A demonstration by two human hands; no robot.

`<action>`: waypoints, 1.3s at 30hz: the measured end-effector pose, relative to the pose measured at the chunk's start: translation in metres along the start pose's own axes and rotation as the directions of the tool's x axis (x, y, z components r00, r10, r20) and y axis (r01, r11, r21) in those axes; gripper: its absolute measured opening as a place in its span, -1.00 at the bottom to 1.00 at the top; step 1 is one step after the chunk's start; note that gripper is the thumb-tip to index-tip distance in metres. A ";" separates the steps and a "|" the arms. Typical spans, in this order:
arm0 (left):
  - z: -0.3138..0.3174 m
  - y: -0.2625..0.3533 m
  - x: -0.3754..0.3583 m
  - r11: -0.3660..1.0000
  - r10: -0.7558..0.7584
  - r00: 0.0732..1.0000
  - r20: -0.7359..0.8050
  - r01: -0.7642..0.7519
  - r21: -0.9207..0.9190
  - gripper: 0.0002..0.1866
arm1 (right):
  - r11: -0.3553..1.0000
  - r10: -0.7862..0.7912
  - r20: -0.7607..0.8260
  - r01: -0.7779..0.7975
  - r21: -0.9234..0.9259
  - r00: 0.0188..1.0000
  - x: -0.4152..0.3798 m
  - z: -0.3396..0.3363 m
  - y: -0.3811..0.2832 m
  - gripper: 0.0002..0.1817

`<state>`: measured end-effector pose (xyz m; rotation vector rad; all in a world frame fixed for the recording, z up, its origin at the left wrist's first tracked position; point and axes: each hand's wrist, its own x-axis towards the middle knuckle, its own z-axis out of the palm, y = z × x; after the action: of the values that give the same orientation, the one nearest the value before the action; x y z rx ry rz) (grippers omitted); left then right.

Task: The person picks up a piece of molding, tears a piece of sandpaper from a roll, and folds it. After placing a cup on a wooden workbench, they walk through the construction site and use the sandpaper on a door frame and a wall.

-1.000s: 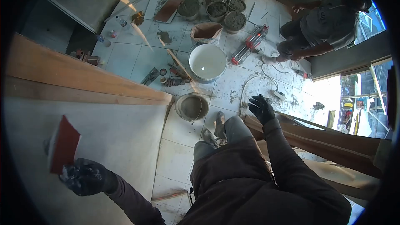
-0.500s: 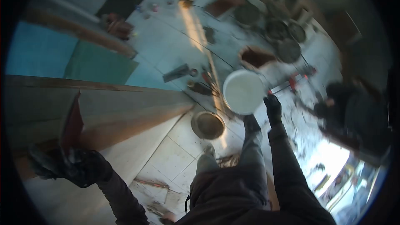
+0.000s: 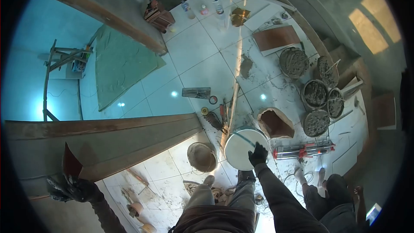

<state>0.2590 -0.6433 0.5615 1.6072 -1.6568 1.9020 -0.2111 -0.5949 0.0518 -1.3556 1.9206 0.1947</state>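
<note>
My left hand [image 3: 79, 190], in a dark, smeared glove, is closed around a trowel. The trowel's reddish-brown, pointed blade [image 3: 71, 164] stands up in front of the grey wall ledge at lower left. My right hand [image 3: 258, 154], also in a dark glove, reaches over a round white bucket [image 3: 230, 157] on the floor by my feet. Its fingers curl at the end of a narrow bluish bar [image 3: 242, 138], which looks like the bucket's handle and crosses the pale opening. Left of this bucket stands a second, mortar-stained bucket [image 3: 202, 157].
Several mortar-filled buckets [image 3: 316, 123] stand at right, near a torn sack [image 3: 276, 123] and a red tile cutter [image 3: 304, 150]. Another person [image 3: 340, 203] stands at lower right. Hand tools [image 3: 212, 120] lie on the tiled floor [image 3: 202, 71]. The long ledge [image 3: 129, 142] borders the left.
My right hand has moved from beside the white bucket to over its opening. The view has turned and sharpened. My left hand keeps hold of the trowel.
</note>
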 end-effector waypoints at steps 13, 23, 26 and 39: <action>-0.017 0.000 -0.005 0.983 -0.130 0.956 0.263 0.089 0.160 -0.36 | 0.777 -0.629 0.153 0.610 0.158 0.762 -0.066 -0.027 -0.089 -0.86; -0.018 -0.015 -0.040 0.995 -0.038 0.957 0.287 0.064 -0.082 -0.64 | 0.511 -0.364 0.187 0.028 0.859 0.912 -0.156 -0.301 -0.199 -0.69; -0.019 -0.005 -0.021 0.990 -0.068 0.963 0.260 0.096 -0.099 -0.54 | 0.533 -0.434 0.096 0.170 0.829 0.896 -0.164 -0.329 -0.209 -0.69; -0.044 -0.008 -0.040 0.987 -0.004 0.868 0.497 0.085 -0.139 -0.52 | 0.488 -0.491 -0.521 0.715 0.500 0.699 -0.148 -0.493 -0.292 -0.62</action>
<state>0.2543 -0.5861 0.5444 2.1702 -1.8639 1.3566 -0.1825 -0.8650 0.5770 -1.4825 1.3422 -1.0623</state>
